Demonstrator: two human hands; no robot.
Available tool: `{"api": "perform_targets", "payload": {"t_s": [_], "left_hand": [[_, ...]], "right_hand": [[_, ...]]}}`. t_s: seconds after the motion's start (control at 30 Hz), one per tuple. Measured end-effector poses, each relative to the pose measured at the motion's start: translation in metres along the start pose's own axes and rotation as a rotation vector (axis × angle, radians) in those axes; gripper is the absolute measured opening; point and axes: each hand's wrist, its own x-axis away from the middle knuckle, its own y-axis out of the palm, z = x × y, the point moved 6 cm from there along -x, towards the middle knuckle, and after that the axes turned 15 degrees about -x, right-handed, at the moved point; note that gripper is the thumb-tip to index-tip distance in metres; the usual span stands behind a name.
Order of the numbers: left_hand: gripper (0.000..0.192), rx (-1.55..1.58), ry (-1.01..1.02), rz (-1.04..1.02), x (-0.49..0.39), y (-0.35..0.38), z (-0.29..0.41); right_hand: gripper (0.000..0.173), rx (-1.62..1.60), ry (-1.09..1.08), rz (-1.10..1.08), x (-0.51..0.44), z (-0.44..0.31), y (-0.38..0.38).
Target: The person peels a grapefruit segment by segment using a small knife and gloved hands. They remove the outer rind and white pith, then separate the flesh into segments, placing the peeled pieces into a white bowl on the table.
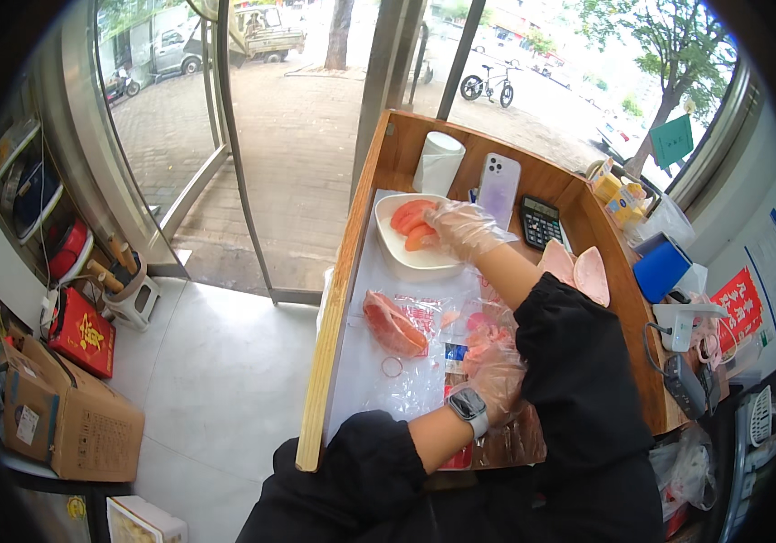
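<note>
My right hand (pixel 464 229), in a clear plastic glove, reaches over the rim of a white bowl (pixel 422 270). Its fingertips touch peeled red pomelo flesh (pixel 410 216) inside; whether they grip a piece cannot be told. Lower down, my left hand (pixel 502 381), also gloved and with a smartwatch (pixel 469 404) at the wrist, lies against a heap of pink membrane scraps (pixel 486 343). Its fingers are partly hidden. Left of it, a pomelo wedge (pixel 393 324) with its membrane on rests on clear plastic film over the table (pixel 361 387).
A wooden rim (pixel 334 319) borders the work surface. Behind the bowl stand a paper roll (pixel 439 163), a phone (pixel 499 182) and a calculator (pixel 541 221). Thick rind pieces (pixel 575 271) lie beside my right forearm. A blue cup (pixel 661 268) tilts at the right. Cardboard boxes (pixel 99 421) sit at left.
</note>
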Motion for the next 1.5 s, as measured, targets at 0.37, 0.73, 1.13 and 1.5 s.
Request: {"api": "perform_targets", "payload": {"t_s": [0.37, 0.73, 1.13, 1.5], "left_hand": [[0.032, -0.041, -0.083, -0.044, 0.001, 0.014, -0.004], [0.034, 0.306, -0.323, -0.185, 0.005, 0.042, -0.02], [0.062, 0.988, -0.315, 0.558, -0.002, 0.001, -0.032], [0.051, 0.623, -0.286, 0.436, -0.006, -0.009, -0.046]], "right_hand": [[0.044, -0.474, 0.067, -0.254, 0.044, -0.094, -0.018], [0.027, -1.217, 0.277, -0.377, 0.074, -0.098, -0.029], [0.038, -1.171, 0.444, 0.72, 0.218, -0.004, -0.041], [0.023, -1.14, 0.264, 0.572, 0.265, 0.023, -0.044]]}}
